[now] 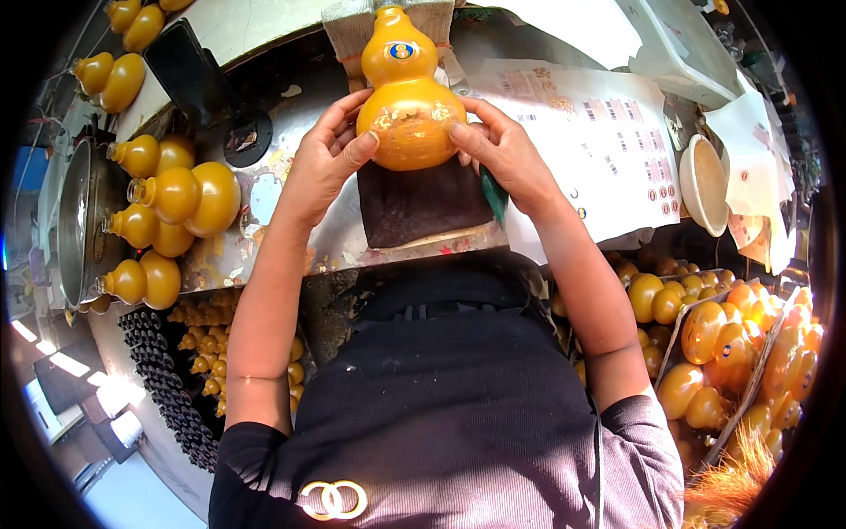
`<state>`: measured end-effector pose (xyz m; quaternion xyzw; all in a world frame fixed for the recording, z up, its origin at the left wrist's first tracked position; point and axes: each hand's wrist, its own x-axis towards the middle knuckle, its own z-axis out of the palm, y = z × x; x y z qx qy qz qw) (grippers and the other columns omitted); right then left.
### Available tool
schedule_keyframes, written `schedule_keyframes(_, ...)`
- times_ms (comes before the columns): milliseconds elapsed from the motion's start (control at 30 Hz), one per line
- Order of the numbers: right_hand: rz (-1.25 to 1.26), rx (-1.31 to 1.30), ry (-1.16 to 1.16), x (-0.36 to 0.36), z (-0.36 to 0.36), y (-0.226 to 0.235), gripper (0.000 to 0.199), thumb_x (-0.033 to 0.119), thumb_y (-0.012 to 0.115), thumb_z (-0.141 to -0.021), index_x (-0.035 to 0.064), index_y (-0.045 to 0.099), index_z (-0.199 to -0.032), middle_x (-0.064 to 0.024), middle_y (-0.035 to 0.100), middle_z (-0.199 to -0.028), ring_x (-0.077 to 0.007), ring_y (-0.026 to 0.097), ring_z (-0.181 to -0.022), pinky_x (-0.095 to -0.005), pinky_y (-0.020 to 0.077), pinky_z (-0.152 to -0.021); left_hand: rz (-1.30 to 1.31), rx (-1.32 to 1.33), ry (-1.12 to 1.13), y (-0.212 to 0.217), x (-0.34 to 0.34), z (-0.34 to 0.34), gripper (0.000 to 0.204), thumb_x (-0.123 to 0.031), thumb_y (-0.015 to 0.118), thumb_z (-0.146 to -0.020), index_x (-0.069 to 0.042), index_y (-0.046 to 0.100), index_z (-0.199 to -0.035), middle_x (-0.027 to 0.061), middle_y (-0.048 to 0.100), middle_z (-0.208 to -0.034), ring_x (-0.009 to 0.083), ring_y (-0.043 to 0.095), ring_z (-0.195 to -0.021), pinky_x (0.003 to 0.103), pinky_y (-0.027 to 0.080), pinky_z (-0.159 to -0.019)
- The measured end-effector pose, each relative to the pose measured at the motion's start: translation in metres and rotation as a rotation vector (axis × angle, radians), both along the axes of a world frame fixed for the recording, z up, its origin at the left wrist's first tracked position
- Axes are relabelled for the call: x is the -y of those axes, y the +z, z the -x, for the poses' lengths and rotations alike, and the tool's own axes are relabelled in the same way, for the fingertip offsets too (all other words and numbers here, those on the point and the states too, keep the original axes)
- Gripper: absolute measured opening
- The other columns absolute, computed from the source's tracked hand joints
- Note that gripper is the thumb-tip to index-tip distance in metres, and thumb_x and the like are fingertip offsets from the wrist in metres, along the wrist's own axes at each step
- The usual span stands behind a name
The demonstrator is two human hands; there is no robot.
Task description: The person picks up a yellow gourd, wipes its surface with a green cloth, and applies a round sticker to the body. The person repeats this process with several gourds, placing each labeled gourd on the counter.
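A glossy yellow gourd-shaped bottle (410, 119) with a small blue-and-gold round sticker on its upper bulb stands between my hands. My left hand (330, 154) grips the lower bulb from the left, thumb on the near face. From the other side my right hand (507, 150) presses it with the thumb, fingers curled behind. Just below the right hand hangs a pointed green object (493, 196); whether those fingers hold it too is hidden. Under the bottle's near side lies a dark brown pad (423, 210) on the worktable.
Several more yellow gourd bottles (211, 198) stand at the left beside a metal pan (77, 220). A black phone on a stand (189, 75) is behind them. Sticker sheets (608, 132) and a wooden bowl (703, 185) lie right. Crates of gourds (731, 353) sit lower right.
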<state>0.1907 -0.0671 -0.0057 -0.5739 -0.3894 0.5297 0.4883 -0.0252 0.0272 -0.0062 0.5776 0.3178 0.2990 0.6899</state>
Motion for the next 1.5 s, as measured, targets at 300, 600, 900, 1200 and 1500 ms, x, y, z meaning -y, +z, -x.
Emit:
schedule_keyframes(300,0.081,-0.258,-0.086,0.005,-0.01,-0.009,0.051,0.034,0.066,-0.089,-0.001,0.054,-0.124,-0.0022,0.061,-0.081,-0.0082,0.055,-0.074,-0.0228,0.0448,-0.069,0.019,-0.064,-0.014,0.006,-0.002,-0.002,0.078,-0.031,0.076,-0.081,0.0,0.037,-0.141,0.0133,0.05,-0.134,0.0204,0.049,-0.124,0.032,0.038,-0.105)
schedule_keyframes(600,-0.431,0.334,-0.266,0.039,0.049,0.025,0.03,0.012,0.064,-0.089,0.0037,0.048,-0.113,-0.012,0.063,-0.092,-0.0216,0.064,-0.082,-0.0285,0.0495,-0.073,-0.071,-0.092,-0.07,0.012,0.002,-0.006,0.079,-0.034,0.072,-0.084,0.002,0.032,-0.143,0.0149,0.049,-0.135,0.0208,0.049,-0.124,0.033,0.038,-0.105)
schedule_keyframes(900,-0.264,0.31,-0.38,0.041,0.036,0.003,0.031,0.019,0.065,-0.09,0.0032,0.047,-0.11,-0.0112,0.062,-0.087,-0.0193,0.062,-0.075,-0.0318,0.0498,-0.068,-0.161,-0.159,-0.117,0.003,-0.004,-0.004,0.081,-0.039,0.072,-0.084,0.003,0.033,-0.142,0.0166,0.051,-0.131,0.0223,0.051,-0.12,0.034,0.04,-0.103)
schedule_keyframes(1200,-0.326,0.294,-0.517,0.045,0.03,0.0,0.026,0.008,0.067,-0.085,0.0036,0.051,-0.105,-0.0061,0.058,-0.086,-0.0105,0.053,-0.07,-0.0242,0.0449,-0.061,-0.037,-0.126,-0.119,0.013,-0.009,-0.004,0.08,-0.04,0.068,-0.086,0.002,0.031,-0.143,0.0156,0.049,-0.133,0.0212,0.047,-0.124,0.033,0.035,-0.106)
schedule_keyframes(1500,-1.051,1.108,-0.212,0.03,0.051,-0.006,0.04,-0.001,0.076,-0.055,0.0082,0.07,-0.093,-0.0012,0.058,-0.091,-0.0147,0.054,-0.062,-0.0279,0.0397,-0.055,0.014,-0.06,-0.121,0.004,-0.009,-0.008,0.071,-0.044,0.058,-0.094,0.002,0.034,-0.142,0.0131,0.051,-0.131,0.0185,0.044,-0.125,0.031,0.029,-0.108)
